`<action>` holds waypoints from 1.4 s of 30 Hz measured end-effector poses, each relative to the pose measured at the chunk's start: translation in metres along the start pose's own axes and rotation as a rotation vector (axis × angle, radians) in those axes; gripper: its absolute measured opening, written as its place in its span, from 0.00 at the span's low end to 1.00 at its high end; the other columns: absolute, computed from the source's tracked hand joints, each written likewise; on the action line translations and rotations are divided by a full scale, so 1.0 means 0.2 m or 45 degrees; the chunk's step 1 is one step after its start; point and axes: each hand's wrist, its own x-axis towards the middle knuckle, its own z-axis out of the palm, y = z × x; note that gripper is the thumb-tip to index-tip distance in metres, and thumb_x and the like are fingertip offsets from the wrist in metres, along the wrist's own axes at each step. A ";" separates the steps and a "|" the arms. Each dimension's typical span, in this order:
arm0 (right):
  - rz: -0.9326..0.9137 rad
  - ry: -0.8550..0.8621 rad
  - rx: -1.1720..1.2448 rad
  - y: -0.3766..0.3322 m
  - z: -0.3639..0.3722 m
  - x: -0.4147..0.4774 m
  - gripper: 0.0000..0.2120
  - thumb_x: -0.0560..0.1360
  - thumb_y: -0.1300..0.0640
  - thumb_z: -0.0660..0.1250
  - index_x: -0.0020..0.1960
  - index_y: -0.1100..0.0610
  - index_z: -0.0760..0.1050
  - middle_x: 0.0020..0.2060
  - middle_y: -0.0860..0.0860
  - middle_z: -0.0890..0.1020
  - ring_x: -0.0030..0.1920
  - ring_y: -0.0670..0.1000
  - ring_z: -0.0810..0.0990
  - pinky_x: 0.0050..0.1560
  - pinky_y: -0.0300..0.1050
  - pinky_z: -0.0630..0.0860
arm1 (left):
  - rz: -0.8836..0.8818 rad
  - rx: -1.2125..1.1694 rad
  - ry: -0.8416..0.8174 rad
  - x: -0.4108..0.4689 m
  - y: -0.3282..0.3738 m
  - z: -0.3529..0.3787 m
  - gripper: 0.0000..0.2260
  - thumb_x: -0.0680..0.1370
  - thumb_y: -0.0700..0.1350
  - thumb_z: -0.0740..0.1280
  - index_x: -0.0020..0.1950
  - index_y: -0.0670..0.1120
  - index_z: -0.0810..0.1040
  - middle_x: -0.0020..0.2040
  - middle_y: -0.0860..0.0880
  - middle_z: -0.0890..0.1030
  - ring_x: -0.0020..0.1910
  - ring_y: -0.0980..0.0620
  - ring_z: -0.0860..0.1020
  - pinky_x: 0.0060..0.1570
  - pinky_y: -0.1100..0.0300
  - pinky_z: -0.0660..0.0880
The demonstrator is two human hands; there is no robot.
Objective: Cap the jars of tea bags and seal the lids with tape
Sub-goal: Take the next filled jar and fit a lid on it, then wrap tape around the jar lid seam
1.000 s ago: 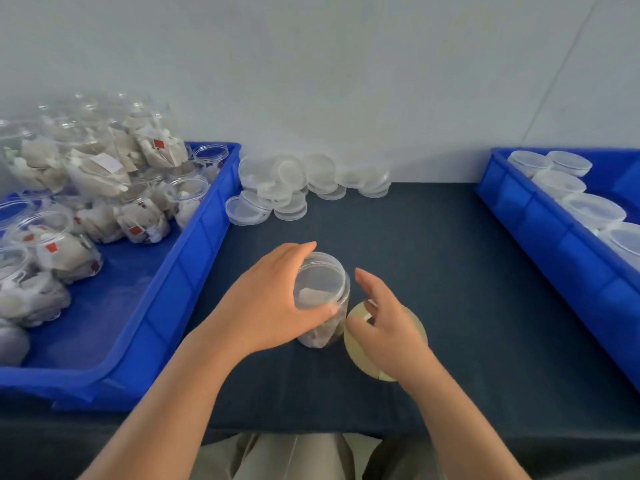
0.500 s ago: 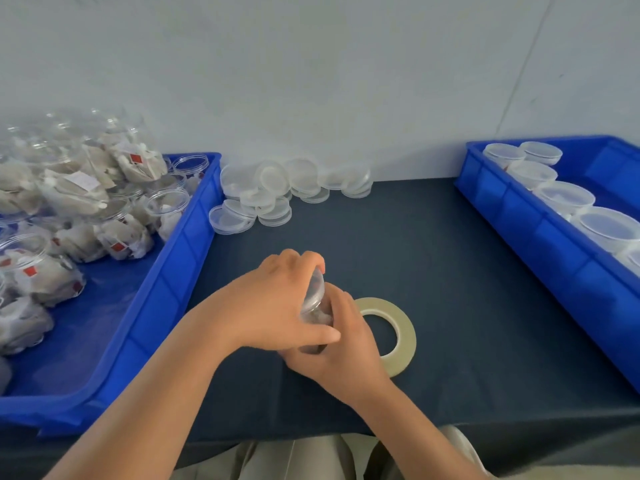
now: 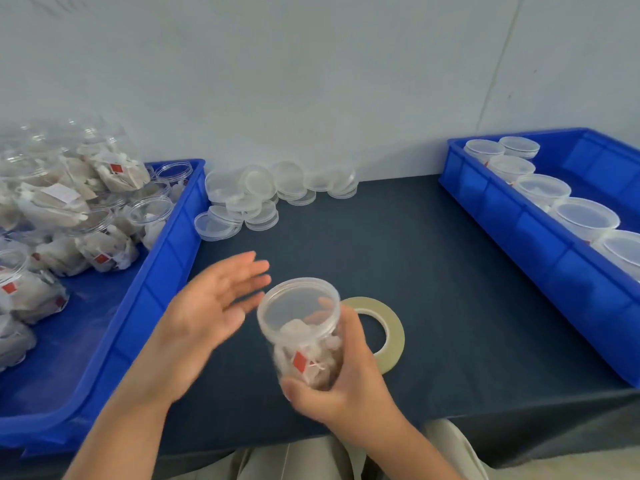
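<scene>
Fingers of right hand [image 3: 353, 382] curled round capped jar of tea bags [image 3: 304, 337], tilted above dark table [image 3: 450, 289], just left of tape roll [image 3: 388, 337]. Left hand [image 3: 207, 310] blurred, fingers straight and slightly spread, close left of jar; contact unclear. Loose lids [image 3: 256, 195] far centre. Open jars [image 3: 149, 209] in left blue bin [image 3: 166, 258], capped jars [image 3: 581, 216] in right blue bin [image 3: 519, 237].

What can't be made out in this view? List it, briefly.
Head view:
- Left hand: motion blur smears its fingers.
- Tape roll: left part hidden by the jar and right hand.
- Right bin: cut off by the right edge.
- Left bin: cut off by the left edge.
</scene>
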 end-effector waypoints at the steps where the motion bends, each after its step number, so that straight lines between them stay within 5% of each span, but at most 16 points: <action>1: -0.043 0.059 -0.126 0.00 0.02 -0.01 0.37 0.70 0.60 0.81 0.71 0.42 0.68 0.61 0.44 0.82 0.60 0.51 0.84 0.55 0.43 0.82 | -0.039 0.017 0.016 -0.05 -0.01 0.07 0.47 0.64 0.64 0.83 0.77 0.50 0.71 0.75 0.46 0.78 0.72 0.50 0.78 0.69 0.47 0.78; 4: -0.179 0.167 -0.473 0.01 0.09 -0.03 0.38 0.68 0.51 0.83 0.72 0.42 0.68 0.64 0.39 0.79 0.61 0.48 0.83 0.53 0.47 0.83 | -0.047 0.565 0.197 -0.15 0.02 0.31 0.48 0.58 0.77 0.78 0.75 0.69 0.68 0.71 0.70 0.75 0.70 0.71 0.72 0.59 0.61 0.76; 7: -0.221 0.237 -0.551 0.00 0.13 -0.05 0.39 0.68 0.44 0.83 0.74 0.46 0.69 0.64 0.37 0.78 0.62 0.46 0.82 0.55 0.46 0.82 | -0.094 0.589 0.458 -0.15 0.04 0.39 0.46 0.57 0.76 0.78 0.72 0.70 0.67 0.64 0.77 0.73 0.63 0.79 0.70 0.49 0.70 0.71; 11: -0.271 0.252 -0.611 -0.05 0.09 -0.07 0.41 0.65 0.43 0.83 0.72 0.38 0.66 0.62 0.35 0.79 0.59 0.43 0.83 0.52 0.39 0.82 | 0.076 0.598 0.392 -0.17 0.04 0.35 0.35 0.63 0.67 0.79 0.69 0.63 0.76 0.64 0.70 0.79 0.66 0.68 0.76 0.55 0.65 0.74; 16: -0.247 0.126 -0.515 -0.11 0.04 -0.06 0.35 0.67 0.45 0.81 0.70 0.37 0.69 0.59 0.37 0.82 0.58 0.47 0.85 0.51 0.46 0.84 | 0.099 0.605 0.215 -0.15 0.08 0.29 0.27 0.64 0.64 0.76 0.62 0.60 0.80 0.61 0.63 0.83 0.64 0.58 0.80 0.52 0.67 0.80; 19: -0.268 0.115 -0.465 -0.11 0.03 -0.05 0.36 0.68 0.47 0.82 0.71 0.39 0.69 0.60 0.39 0.83 0.58 0.49 0.85 0.51 0.46 0.84 | 0.099 0.540 0.188 -0.14 0.09 0.31 0.32 0.63 0.65 0.77 0.66 0.62 0.78 0.64 0.65 0.81 0.66 0.61 0.79 0.57 0.73 0.76; 23: -0.304 0.172 -0.475 -0.08 0.05 -0.07 0.41 0.67 0.53 0.84 0.74 0.38 0.67 0.63 0.39 0.80 0.61 0.49 0.84 0.52 0.46 0.84 | 0.082 0.515 0.386 -0.18 0.06 0.38 0.40 0.58 0.72 0.77 0.69 0.67 0.73 0.65 0.70 0.78 0.66 0.68 0.76 0.50 0.72 0.77; 29: -0.268 0.132 -0.305 0.01 0.10 -0.11 0.42 0.66 0.56 0.84 0.73 0.38 0.68 0.60 0.43 0.83 0.58 0.50 0.86 0.49 0.48 0.85 | 0.120 0.546 0.250 -0.22 0.04 0.33 0.33 0.61 0.63 0.77 0.66 0.63 0.79 0.61 0.66 0.83 0.63 0.62 0.81 0.54 0.75 0.75; 35: -0.085 -0.071 -0.181 0.05 0.05 -0.07 0.45 0.67 0.49 0.87 0.77 0.44 0.67 0.66 0.45 0.82 0.67 0.52 0.82 0.62 0.47 0.81 | 0.146 0.585 0.093 -0.17 -0.03 0.27 0.30 0.65 0.60 0.79 0.66 0.61 0.80 0.63 0.62 0.83 0.64 0.59 0.80 0.55 0.73 0.75; 38: -0.015 -0.391 -0.558 0.06 -0.15 -0.03 0.47 0.68 0.35 0.82 0.80 0.37 0.61 0.76 0.35 0.72 0.78 0.41 0.69 0.75 0.42 0.71 | 0.130 0.616 0.093 -0.14 -0.11 0.20 0.32 0.66 0.62 0.79 0.69 0.61 0.77 0.66 0.65 0.80 0.67 0.61 0.78 0.58 0.74 0.74; 40: -0.052 -0.295 -1.057 0.08 -0.28 -0.01 0.43 0.70 0.26 0.72 0.80 0.36 0.61 0.78 0.27 0.62 0.79 0.29 0.54 0.77 0.33 0.57 | 0.102 0.637 0.099 -0.12 -0.16 0.15 0.34 0.66 0.64 0.78 0.71 0.63 0.75 0.68 0.66 0.78 0.68 0.62 0.77 0.57 0.73 0.75; 42: -0.019 -0.175 -1.355 0.10 -0.40 0.01 0.38 0.73 0.26 0.68 0.78 0.41 0.69 0.77 0.30 0.64 0.80 0.30 0.50 0.77 0.30 0.47 | 0.090 0.676 0.101 -0.10 -0.22 0.14 0.35 0.66 0.65 0.79 0.72 0.64 0.74 0.69 0.66 0.77 0.68 0.61 0.77 0.58 0.70 0.75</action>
